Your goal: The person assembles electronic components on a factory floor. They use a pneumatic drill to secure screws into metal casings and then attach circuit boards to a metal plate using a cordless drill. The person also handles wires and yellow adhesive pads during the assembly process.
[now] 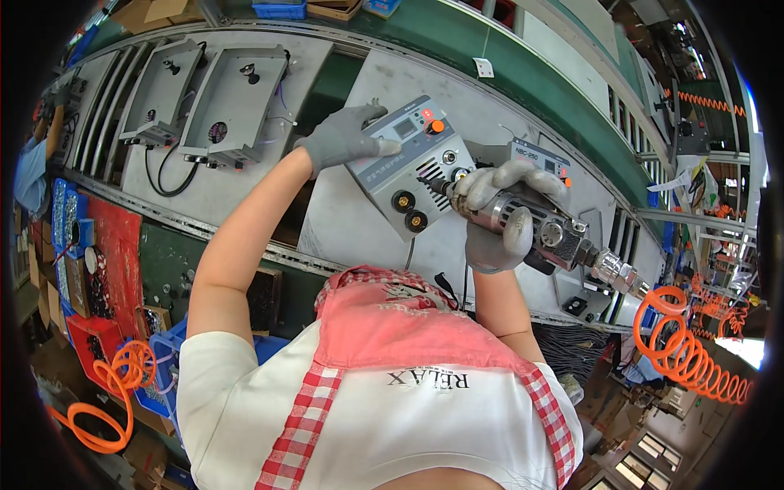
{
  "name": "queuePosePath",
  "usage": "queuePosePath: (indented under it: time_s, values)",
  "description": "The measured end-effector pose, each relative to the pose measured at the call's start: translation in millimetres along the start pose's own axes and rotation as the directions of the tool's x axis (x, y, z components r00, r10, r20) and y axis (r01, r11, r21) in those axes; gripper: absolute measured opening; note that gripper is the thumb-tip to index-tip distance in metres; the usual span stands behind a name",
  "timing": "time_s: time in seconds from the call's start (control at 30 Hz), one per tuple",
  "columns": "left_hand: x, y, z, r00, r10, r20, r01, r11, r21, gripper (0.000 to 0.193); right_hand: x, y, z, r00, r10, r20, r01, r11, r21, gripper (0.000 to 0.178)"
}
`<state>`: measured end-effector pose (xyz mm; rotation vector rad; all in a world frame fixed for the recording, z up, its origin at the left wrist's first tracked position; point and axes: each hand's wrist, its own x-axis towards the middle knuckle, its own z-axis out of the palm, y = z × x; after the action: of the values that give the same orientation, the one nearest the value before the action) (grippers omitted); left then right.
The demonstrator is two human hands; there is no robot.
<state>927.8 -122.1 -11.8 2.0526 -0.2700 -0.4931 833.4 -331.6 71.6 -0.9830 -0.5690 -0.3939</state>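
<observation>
A grey box-shaped machine [408, 159] with an orange knob, a small display and round sockets on its front panel lies on the metal workbench [343, 220]. My left hand [347, 135], in a grey glove, rests on the machine's upper left corner and steadies it. My right hand [494, 216], also gloved, grips a silver pneumatic screwdriver [555, 237]. The tool's tip is pressed against the right side of the front panel, near the vent slots. A coiled orange air hose [686, 343] runs from the tool's rear.
A second similar machine [539, 155] lies just behind my right hand. Two more grey units [233, 102] with black cables sit at the upper left. A red mat and bins of small parts [114, 245] are at left. Another person's sleeve [33, 163] shows at the far left.
</observation>
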Motion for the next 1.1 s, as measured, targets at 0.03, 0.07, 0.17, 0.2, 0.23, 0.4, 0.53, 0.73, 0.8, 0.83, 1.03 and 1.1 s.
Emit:
queuePosePath:
  time_s: [0.03, 0.07, 0.17, 0.2, 0.23, 0.4, 0.53, 0.73, 0.8, 0.83, 1.03, 1.1]
  values:
    - [-5.0, 2.3, -1.0, 1.0, 0.003, -0.001, -0.003, 0.999, -0.035, 0.086, -0.1, 0.2, -0.1, 1.0, 0.003, 0.007, -0.003, 1.0, 0.005, 0.042]
    - [-7.3, 3.4, -0.1, 1.0, 0.005, -0.003, -0.005, 0.997, -0.071, 0.084, -0.5, 0.1, -0.4, 1.0, 0.007, 0.014, -0.007, 1.0, 0.01, 0.042]
    - [-7.3, -6.4, 11.9, 0.993, 0.049, -0.11, -0.052, 0.998, -0.021, 0.081, -0.6, -0.7, 0.7, 0.999, 0.025, -0.027, -0.025, 0.999, -0.025, 0.041]
    - [-5.1, -9.2, 14.1, 0.991, 0.052, -0.126, -0.06, 0.996, -0.059, 0.078, -0.1, -0.6, 1.2, 0.999, 0.028, -0.035, -0.029, 0.999, -0.032, 0.04]
    - [-1.2, -9.5, 15.1, 0.988, 0.057, -0.142, -0.071, 0.993, -0.096, 0.075, 0.3, 0.0, 0.5, 0.999, 0.029, -0.03, -0.03, 0.999, -0.03, 0.04]
    - [8.1, 0.7, 8.9, 0.993, 0.011, -0.116, -0.046, 0.952, -0.304, 0.056, 0.9, 1.4, -1.3, 0.999, 0.034, -0.03, -0.035, 0.999, -0.026, 0.039]
    - [10.5, -0.2, 10.8, 0.985, -0.036, -0.171, -0.025, 0.939, -0.342, 0.046, 1.7, 1.5, 0.5, 0.999, 0.018, -0.033, -0.019, 0.999, -0.038, 0.039]
    - [-13.9, -9.5, 21.9, 0.964, -0.006, -0.266, -0.111, 0.9, -0.422, 0.056, 0.2, -3.7, -0.9, 0.999, 0.021, -0.044, -0.023, 0.999, -0.045, 0.039]
    - [-16.2, -18.8, 31.1, 0.957, 0.052, -0.285, -0.193, 0.848, -0.493, 0.063, 0.5, -4.0, -0.1, 0.998, 0.009, -0.055, -0.012, 0.999, -0.041, 0.038]
    - [-14.2, -18.9, 31.9, 0.957, 0.077, -0.281, -0.213, 0.843, -0.494, 0.066, 0.3, -3.7, 0.1, 0.998, 0.012, -0.059, -0.015, 0.999, -0.045, 0.038]
    - [1.1, 4.9, 15.6, 0.996, -0.013, -0.088, -0.017, 0.942, -0.334, 0.069, -1.2, -3.3, 0.4, 0.998, 0.006, -0.067, -0.008, 1.0, -0.03, 0.038]
    - [3.7, 8.8, 15.5, 0.996, -0.054, -0.077, 0.024, 0.936, -0.351, 0.069, -1.7, -2.0, 0.0, 0.998, -0.002, -0.06, 0.001, 1.0, -0.026, 0.039]
